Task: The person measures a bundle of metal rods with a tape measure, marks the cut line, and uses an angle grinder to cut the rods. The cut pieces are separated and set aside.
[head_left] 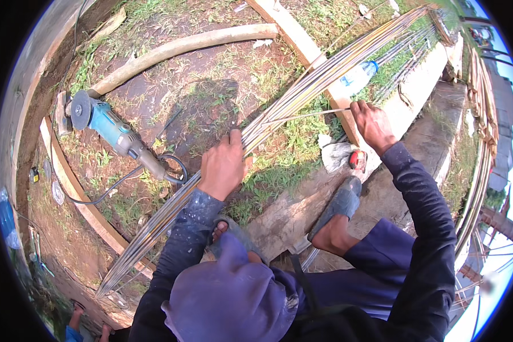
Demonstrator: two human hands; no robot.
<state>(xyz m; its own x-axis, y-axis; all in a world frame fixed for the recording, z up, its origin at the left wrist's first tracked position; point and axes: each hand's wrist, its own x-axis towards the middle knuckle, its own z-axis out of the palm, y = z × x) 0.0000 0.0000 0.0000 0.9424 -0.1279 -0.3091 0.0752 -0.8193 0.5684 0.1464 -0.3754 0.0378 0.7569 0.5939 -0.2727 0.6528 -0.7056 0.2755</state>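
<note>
A long bundle of thin metal rods [302, 94] runs slantwise from the lower left to the upper right. My left hand [223, 166] is closed around the bundle near its middle. My right hand [374, 126], off to the right of the bundle, pinches the end of a single thin rod [319, 115]. That rod slants across to the bundle, where its other end meets the rest. Left of the bundle, a blue-green angle grinder [115, 132] lies with its grey disc at the upper end. A red tape measure [357, 160] sits below my right hand.
A curved wooden pole [188, 43] lies on the grass beyond the grinder. Wooden beams [293, 31] pass under the bundle. Right of it are a plastic bottle [359, 78] and a concrete ledge [290, 219] by my feet. The grinder's black cable [105, 196] curls on the ground.
</note>
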